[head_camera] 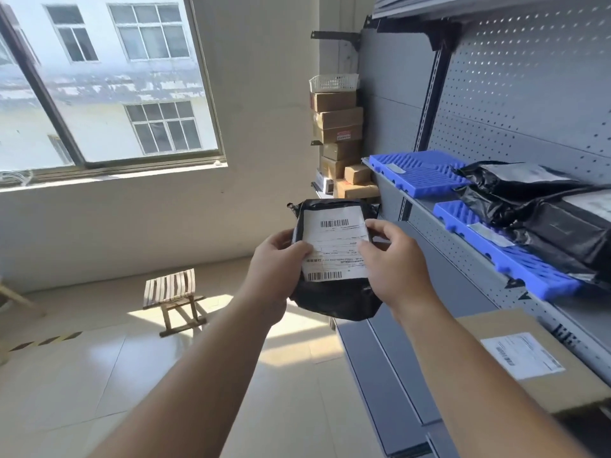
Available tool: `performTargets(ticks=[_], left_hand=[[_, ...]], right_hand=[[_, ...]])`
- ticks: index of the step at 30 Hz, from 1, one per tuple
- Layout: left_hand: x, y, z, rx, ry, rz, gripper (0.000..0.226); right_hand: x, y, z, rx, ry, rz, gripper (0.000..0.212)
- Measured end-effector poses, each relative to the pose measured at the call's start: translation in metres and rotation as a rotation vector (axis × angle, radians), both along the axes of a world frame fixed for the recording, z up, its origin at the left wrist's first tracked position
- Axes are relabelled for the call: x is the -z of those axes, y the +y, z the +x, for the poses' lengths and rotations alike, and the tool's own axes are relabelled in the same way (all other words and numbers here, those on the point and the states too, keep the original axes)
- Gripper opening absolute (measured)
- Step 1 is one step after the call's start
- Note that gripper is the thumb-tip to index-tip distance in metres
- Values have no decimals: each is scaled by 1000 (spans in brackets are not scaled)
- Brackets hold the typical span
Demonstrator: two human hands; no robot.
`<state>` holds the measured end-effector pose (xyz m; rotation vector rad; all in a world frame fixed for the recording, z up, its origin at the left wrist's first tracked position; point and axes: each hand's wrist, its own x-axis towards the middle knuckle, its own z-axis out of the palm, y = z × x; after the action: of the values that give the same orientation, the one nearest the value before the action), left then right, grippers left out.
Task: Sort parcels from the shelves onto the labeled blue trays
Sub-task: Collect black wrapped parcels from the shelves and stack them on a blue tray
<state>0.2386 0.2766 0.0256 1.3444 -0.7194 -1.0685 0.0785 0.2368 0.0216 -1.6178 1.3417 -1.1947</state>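
my left hand (276,259) and right hand (393,259) both grip the black parcel (337,302) in the air, near the shelf (425,214) front edge. i think i am reading its label (334,236); next i must match it to a blue tray (529,269).

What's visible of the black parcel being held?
The parcel is a black, glossy, crinkled plastic mailer bag. A white label with barcodes at top and bottom covers most of its facing side; the text is unreadable. It is held roughly upright in the air, label toward the camera. The left hand grips its left edge and the right hand its right edge, thumbs on the label. Nothing else touches it.
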Motion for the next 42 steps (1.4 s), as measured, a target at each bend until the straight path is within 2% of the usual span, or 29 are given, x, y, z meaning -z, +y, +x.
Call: performTargets(ticks=[6,17,20,29,42], left_hand=[[-5,-101,2,102,30,-18,29],[-41,-295,-32,520,-8,-52,21],[-45,-332,-59,641,-43,-66,27],[-65,-387,-156,916,-132,-156,21],[-68,-442,-238,1111,-365,-186,18]], right_hand=[[-9,-80,-2,98,58,-43,33],[-43,-205,-29,524,123,-90,37],[-45,-220,-48,643,121,-96,43],[-64,-241,-124,862,169,-78,46],[-78,-268,-173,989,253,129,59]])
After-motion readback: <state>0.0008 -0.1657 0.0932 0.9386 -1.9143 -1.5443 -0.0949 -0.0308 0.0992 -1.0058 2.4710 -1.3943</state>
